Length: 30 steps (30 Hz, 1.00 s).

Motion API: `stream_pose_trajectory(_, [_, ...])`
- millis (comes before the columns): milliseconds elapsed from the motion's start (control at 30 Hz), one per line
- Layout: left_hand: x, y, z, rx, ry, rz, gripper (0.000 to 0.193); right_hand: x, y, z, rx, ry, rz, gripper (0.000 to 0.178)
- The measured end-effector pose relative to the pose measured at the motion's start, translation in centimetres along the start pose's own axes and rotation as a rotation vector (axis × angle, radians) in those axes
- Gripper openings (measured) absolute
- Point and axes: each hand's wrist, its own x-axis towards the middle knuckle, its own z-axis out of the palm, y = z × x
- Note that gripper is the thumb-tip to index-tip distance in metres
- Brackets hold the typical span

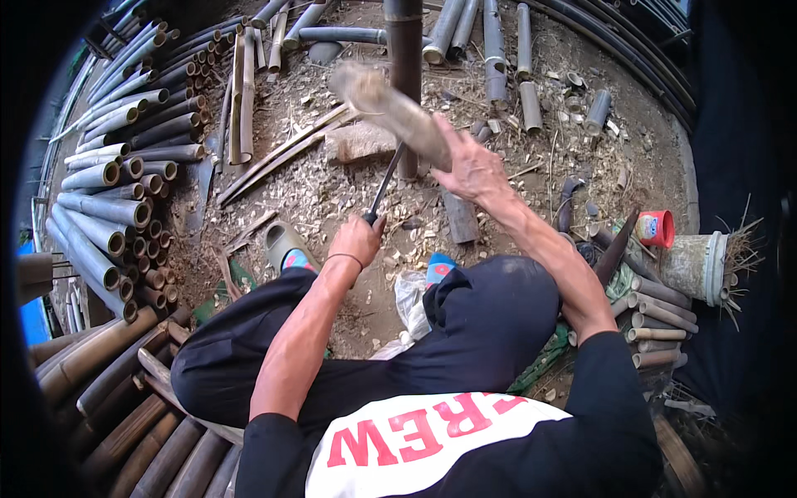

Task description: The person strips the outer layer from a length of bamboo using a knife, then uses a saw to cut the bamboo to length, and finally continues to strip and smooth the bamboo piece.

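Observation:
My left hand (355, 242) is closed round the dark handle of a chisel (387, 181). Its metal shaft slants up toward an upright dark bamboo pole (405, 50); whether the tip touches the pole is hidden by the mallet. In my right hand (473, 168) is a thick, pale wooden mallet (403, 123), held by its near end. The mallet's far end is smeared by motion and passes in front of the pole, above the chisel. Beside the pole's foot lies a pale block (359, 143), with a short bamboo piece (459, 217) nearer to me.
Cut bamboo tubes (104, 207) are stacked at the left, more poles (149, 440) at the lower left. Wood chips cover the ground. At the right stand a red container (656, 228), a whitish bucket (693, 266) and short bamboo pieces (660, 324). Long poles (614, 50) line the far right.

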Motion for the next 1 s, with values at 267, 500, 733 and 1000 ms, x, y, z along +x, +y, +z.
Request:
stream_pose_trajectory(267, [-0.3, 2.1, 1.4, -0.001, -0.008, -0.005, 0.063, -3.3, 3.6, 5.4, -0.246, -0.042, 0.059, 0.094])
stream_pose_trajectory(500, [0.7, 0.8, -2.5, 0.185, -0.013, 0.032, 0.061, -5.8, 4.6, 3.9, 0.253, 0.325, 0.119, 0.099])
stream_pose_trajectory(733, [1.0, 5.6, -16.1, 0.836, -0.38, 0.247, 0.067, -10.3, 8.5, -0.4, 0.347, 0.4, 0.258, 0.099])
stream_pose_trajectory(1000, [4.7, 3.9, -12.5, 0.936, -0.345, 0.28, 0.056, -10.8, 7.9, 10.4, 0.474, 0.137, 0.457, 0.099])
